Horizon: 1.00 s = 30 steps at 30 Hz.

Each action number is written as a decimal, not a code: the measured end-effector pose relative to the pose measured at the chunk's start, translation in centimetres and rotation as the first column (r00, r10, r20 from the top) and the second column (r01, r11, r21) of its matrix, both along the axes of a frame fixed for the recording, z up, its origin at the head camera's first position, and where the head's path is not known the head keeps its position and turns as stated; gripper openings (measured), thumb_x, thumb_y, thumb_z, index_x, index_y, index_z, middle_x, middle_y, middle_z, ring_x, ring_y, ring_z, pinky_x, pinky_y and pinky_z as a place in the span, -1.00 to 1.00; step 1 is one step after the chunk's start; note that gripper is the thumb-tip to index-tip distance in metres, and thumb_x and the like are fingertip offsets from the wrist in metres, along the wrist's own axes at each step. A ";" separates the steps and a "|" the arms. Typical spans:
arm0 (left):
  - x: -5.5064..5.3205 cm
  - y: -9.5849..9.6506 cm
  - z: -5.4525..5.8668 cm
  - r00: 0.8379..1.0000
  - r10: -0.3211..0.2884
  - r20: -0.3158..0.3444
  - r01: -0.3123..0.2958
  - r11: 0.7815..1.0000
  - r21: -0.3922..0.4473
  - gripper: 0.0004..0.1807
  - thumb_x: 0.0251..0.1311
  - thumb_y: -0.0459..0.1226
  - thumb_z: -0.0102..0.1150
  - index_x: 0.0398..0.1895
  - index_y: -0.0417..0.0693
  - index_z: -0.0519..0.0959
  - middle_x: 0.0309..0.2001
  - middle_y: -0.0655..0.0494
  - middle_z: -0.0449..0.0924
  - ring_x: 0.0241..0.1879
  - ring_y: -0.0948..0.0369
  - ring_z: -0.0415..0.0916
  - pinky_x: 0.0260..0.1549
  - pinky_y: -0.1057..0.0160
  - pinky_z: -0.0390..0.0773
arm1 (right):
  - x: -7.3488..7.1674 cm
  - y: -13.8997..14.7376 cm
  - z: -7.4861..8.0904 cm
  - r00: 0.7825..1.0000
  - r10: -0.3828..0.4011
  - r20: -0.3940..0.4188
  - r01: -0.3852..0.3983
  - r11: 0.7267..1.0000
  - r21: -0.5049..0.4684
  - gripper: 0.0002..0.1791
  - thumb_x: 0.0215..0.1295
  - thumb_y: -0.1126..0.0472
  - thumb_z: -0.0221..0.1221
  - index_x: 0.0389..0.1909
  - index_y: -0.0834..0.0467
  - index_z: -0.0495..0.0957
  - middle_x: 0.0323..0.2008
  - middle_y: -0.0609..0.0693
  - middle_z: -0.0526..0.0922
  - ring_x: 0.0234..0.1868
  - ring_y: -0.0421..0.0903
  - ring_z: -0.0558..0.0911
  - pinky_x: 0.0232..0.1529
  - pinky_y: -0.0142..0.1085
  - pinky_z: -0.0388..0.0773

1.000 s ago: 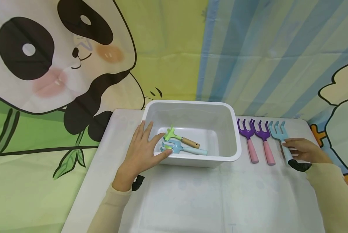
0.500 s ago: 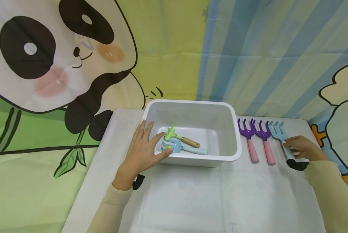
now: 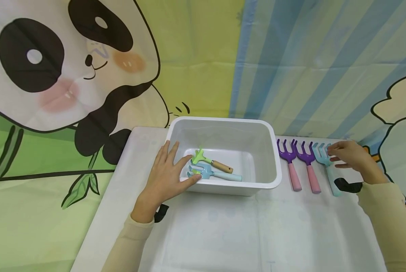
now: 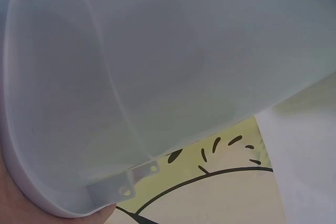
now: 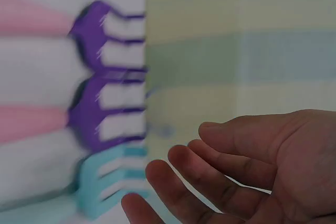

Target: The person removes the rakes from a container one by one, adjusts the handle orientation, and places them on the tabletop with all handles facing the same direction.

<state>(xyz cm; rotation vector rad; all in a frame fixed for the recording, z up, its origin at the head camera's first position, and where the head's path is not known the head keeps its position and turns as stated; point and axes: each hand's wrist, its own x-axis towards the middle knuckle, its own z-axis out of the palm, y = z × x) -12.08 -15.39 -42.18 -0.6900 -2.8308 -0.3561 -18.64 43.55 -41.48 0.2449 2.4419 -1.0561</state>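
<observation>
I see a white bin (image 3: 223, 130) mid-table holding a green rake (image 3: 203, 156) and a blue rake (image 3: 206, 173); my left hand (image 3: 165, 175) lies flat with straight fingers against its 9 o'clock wall. At the bin's 3 o'clock lie two purple forks (image 3: 287, 153), pink-handled, then the teal fork (image 3: 326, 164), flat, tines at 12. My right hand (image 3: 349, 156), fingers relaxed and holding nothing, hovers at its tines.

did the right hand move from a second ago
Yes. The right hand went from the teal fork's handle up toward its tines, farther from the table's near edge.
</observation>
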 end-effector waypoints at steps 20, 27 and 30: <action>0.0 0.0 -0.1 1.000 -0.001 -0.004 0.001 1.000 0.018 -0.09 0.19 0.50 -0.21 0.29 0.07 0.56 0.49 -0.29 0.09 0.52 -0.24 -0.25 0.45 -0.15 -0.22 | -1.2 -16.4 10.3 0.912 0.349 -0.214 -0.349 0.936 0.042 -0.51 0.51 0.01 0.12 0.27 0.24 0.44 0.03 0.17 0.61 -0.10 0.07 0.68 -0.06 -0.03 0.65; 0.1 -0.1 -0.1 1.000 -0.003 -0.008 0.003 1.000 0.022 -0.08 0.20 0.50 -0.22 0.28 0.06 0.56 0.49 -0.30 0.10 0.52 -0.25 -0.24 0.45 -0.15 -0.22 | -2.7 -21.6 11.2 0.886 0.423 -0.191 -0.439 0.897 -0.049 -0.57 0.50 0.08 0.13 0.23 0.26 0.48 -0.04 0.13 0.62 -0.03 0.08 0.63 -0.04 -0.04 0.64; 0.0 -0.1 -0.1 1.000 -0.007 -0.016 0.007 1.000 0.024 -0.08 0.20 0.50 -0.24 0.28 0.05 0.57 0.49 -0.30 0.11 0.52 -0.26 -0.24 0.45 -0.16 -0.22 | -3.5 -23.5 11.0 0.874 0.452 -0.178 -0.472 0.878 -0.085 -0.59 0.50 0.12 0.12 0.22 0.28 0.48 -0.02 0.15 0.61 -0.01 0.09 0.62 -0.02 -0.05 0.64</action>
